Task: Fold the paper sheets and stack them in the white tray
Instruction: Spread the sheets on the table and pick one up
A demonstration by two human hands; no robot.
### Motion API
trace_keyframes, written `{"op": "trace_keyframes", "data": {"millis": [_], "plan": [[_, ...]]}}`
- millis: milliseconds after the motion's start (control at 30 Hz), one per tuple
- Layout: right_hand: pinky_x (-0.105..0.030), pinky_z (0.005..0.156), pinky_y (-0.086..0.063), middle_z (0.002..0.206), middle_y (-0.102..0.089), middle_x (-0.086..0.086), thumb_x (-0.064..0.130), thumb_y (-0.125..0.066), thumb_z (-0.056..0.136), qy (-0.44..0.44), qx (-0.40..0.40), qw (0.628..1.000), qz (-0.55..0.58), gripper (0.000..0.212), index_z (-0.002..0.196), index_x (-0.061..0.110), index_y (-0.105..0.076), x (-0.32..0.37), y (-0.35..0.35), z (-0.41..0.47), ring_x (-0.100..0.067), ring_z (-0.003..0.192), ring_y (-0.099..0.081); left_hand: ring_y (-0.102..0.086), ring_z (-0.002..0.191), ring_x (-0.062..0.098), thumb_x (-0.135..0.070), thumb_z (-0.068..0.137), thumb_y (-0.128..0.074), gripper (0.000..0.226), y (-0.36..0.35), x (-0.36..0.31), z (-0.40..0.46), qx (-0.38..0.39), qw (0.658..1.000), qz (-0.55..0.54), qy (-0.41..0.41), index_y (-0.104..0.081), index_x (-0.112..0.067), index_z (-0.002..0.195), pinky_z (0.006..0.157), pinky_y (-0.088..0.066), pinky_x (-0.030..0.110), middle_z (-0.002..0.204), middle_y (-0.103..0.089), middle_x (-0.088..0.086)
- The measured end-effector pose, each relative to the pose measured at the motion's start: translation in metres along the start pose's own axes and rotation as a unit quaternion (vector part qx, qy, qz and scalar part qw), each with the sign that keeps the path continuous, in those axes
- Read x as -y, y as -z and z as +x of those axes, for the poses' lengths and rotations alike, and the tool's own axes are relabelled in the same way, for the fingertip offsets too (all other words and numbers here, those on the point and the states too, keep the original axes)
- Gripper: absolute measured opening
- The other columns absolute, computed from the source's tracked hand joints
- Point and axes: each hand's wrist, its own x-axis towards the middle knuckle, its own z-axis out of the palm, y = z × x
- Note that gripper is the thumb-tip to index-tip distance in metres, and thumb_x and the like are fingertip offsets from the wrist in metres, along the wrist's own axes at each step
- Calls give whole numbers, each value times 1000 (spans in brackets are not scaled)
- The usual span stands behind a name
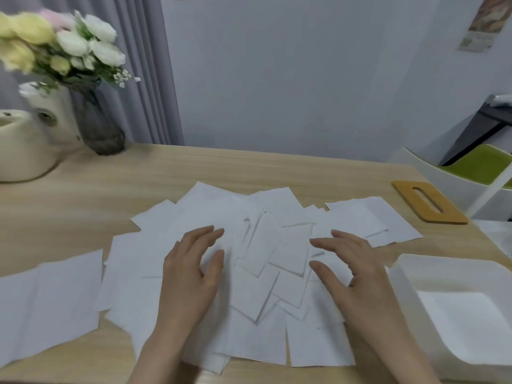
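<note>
Far to the left of my left hand, a cream rounded pot [19, 145] and a grey vase of flowers [99, 126] stand at the back edge of the wooden table [194, 167], with bare wood between them and the paper. The paper sheets [257, 273] lie scattered and overlapping, white, some lying folded in the middle, spreading from the table's left edge to beyond my right hand. My left hand [194, 273] hovers or rests on the heap, fingers straight and a little spread, holding nothing. My right hand [352, 273] does the same beside it, fingers relaxed, nothing gripped. Just right of my right hand sits the white tray [401, 275], at the near right corner. Beyond it, a flat wooden board [410, 192] with a slot lies near the right edge.
</note>
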Motion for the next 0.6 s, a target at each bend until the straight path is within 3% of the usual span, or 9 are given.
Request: {"op": "trace_keyframes", "data": {"millis": [167,267,333,433,533,600], "plan": [[-44,105,-35,111,-31,61,23,-66,88,3,69,997,46,34,106,50,-56,19,-40,17,30,118,-22,-58,116,14,-29,85,-49,38,19,21,4,-52,998,7,46,-63,-36,120,94,-44,64,124,-56,-18],[-45,103,-37,112,-31,61,21,-67,88,17,82,994,64,34,109,46,-58,23,-64,29,30,117,-23,-47,120,4,-37,84,-39,46,19,28,4,-82,993,40,75,-64,-28,122,111,-30,58,128,-55,-12],[-43,103,-36,114,-40,53,22,-67,88,32,90,993,75,36,111,47,-56,26,-79,39,27,119,-24,-41,123,2,-34,84,-38,48,17,32,3,-96,989,65,97,-63,-25,124,119,-16,50,132,-54,-8],[-28,104,-24,117,-49,36,24,-68,87,61,119,988,73,39,118,44,-54,31,-99,55,20,120,-28,-39,127,5,-25,84,-39,48,12,40,1,-107,984,90,110,-61,-24,127,121,-7,46,134,-52,-5],[-21,93,-17,121,-48,23,30,-68,86,69,169,983,28,50,131,36,-48,38,-114,70,1,123,-32,-36,128,1,-24,86,-38,48,8,47,0,-112,982,109,108,-59,-23,129,121,-4,47,135,-51,-4],[-21,88,-15,125,-48,19,34,-67,86,64,202,977,-1,58,138,35,-41,40,-122,78,-2,123,-29,-37,126,1,-23,87,-40,46,5,51,0,-118,981,113,106,-60,-23,128,120,-6,51,134,-52,-3]]}}
